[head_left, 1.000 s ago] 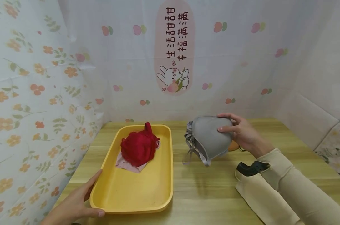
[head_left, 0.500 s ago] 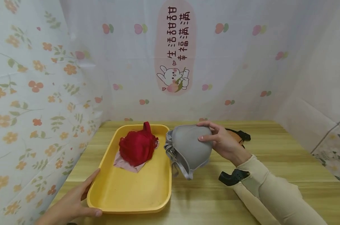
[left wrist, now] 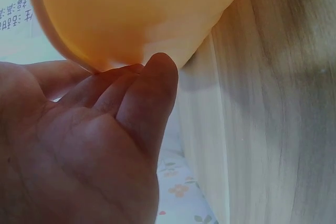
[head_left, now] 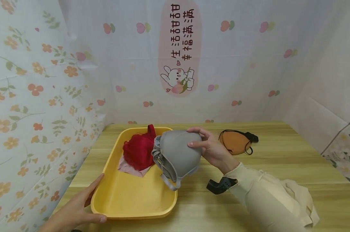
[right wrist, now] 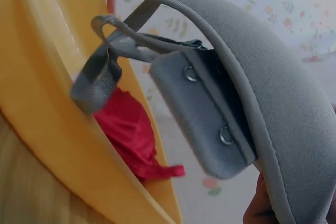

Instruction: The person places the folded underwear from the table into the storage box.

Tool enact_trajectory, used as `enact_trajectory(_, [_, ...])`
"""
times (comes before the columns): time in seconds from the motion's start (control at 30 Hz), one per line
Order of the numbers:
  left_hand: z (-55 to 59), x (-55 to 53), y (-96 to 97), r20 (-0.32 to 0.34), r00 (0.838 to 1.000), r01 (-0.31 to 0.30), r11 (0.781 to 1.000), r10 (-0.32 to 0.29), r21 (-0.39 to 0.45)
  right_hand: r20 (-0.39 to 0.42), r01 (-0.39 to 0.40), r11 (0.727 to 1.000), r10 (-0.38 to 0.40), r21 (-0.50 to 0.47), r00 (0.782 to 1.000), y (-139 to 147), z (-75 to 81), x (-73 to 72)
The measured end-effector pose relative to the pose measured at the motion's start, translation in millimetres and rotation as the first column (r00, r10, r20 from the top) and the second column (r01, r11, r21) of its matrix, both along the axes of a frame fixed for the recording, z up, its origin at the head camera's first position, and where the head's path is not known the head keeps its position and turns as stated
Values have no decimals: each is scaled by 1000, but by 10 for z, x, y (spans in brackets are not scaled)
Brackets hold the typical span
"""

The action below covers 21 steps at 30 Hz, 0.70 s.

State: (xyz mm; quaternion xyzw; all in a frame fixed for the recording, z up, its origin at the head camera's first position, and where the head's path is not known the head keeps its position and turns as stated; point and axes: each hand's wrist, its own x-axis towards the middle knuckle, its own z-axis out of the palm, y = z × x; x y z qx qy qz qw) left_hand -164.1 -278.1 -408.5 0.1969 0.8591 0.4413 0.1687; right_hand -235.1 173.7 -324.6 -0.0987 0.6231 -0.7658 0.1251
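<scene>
My right hand (head_left: 213, 149) grips a folded grey bra (head_left: 177, 153) by its right side, thumb over the cup. The bra hangs over the right rim of a yellow tray (head_left: 134, 199), its straps dangling at the left. In the right wrist view, a grey band with metal rings (right wrist: 226, 135) shows behind the cup. A red bra (head_left: 138, 151) lies in the tray's far part on a light pink cloth (head_left: 130, 167). My left hand (head_left: 76, 206) holds the tray's near left corner, thumb at the front edge and fingers along the left side.
An orange-brown bra-like piece with black straps (head_left: 234, 141) lies at the back right of the wooden table (head_left: 282, 154). A floral sheet (head_left: 33, 106) hangs at the left, and a printed curtain (head_left: 244, 64) stands behind the table. A black device (head_left: 221, 186) sits at my right wrist.
My right hand has carried the grey bra leftward, from beside the tray to over its right rim. The orange-brown piece has come fully into sight. My left hand has stayed at the tray corner.
</scene>
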Motion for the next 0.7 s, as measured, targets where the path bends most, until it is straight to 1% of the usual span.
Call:
enact_trajectory(0.17, [-19, 12, 18, -16, 1000, 1, 1000, 0, 23, 12, -16, 1000, 15, 17, 1000, -188, -20, 7])
enact_trajectory(0.33, [-27, 15, 25, -54, 998, -7, 1000, 8, 18, 21, -32, 999, 31, 30, 999, -351, -50, -26])
enact_trajectory(0.43, [-35, 30, 13, -82, 997, -2, 1000, 4, 19, 27, -46, 998, 45, 46, 999, -440, -87, -36])
enact_trajectory(0.53, [-39, 46, -3, -102, 995, -2, 1000, 3, 14, 22, -64, 994, 62, 86, 998, -534, -151, -35])
enact_trajectory(0.57, [-39, 47, -6, -104, 995, -5, 1000, 6, 9, 18, -72, 992, 70, 104, 997, -565, -172, -31])
enact_trajectory(0.7, [-40, 34, -4, -74, 997, -14, 1000, 13, -12, 8, -97, 980, 97, 172, 995, -679, -253, -8])
